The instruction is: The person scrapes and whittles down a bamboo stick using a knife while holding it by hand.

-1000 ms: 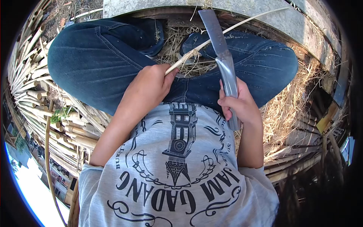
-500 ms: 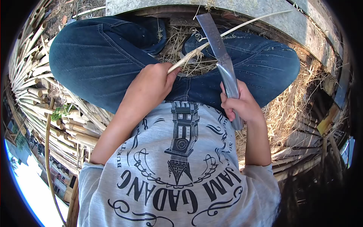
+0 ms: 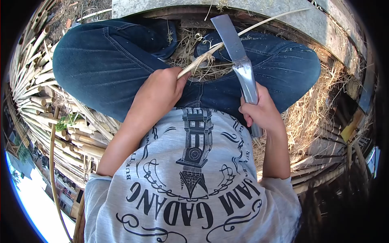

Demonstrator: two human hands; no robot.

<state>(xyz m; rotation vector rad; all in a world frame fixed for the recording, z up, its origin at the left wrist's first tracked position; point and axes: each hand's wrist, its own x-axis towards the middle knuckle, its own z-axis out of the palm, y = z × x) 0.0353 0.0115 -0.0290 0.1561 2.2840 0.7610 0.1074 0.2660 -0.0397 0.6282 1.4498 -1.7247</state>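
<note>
My left hand (image 3: 161,90) is closed round the near end of a pale bamboo strip (image 3: 199,61), which slants up and right across my lap. Thin curled shavings cling to the strip near its middle. In my right hand (image 3: 262,106) is the grey metal handle of a large knife (image 3: 230,37), its flat, square-ended blade pointing up and away from me. The blade crosses the strip and appears to touch it. Part of the handle is hidden by my fingers.
My crossed legs in blue jeans (image 3: 101,67) frame the work. Bamboo poles (image 3: 38,99) are stacked at the left. Straw-like shavings (image 3: 312,103) lie at the right and between my legs. A grey slab (image 3: 267,10) runs along the far side.
The knife blade has tilted, so its face catches more light, and my right hand has turned slightly with it. The strip and my left hand have shifted a little left.
</note>
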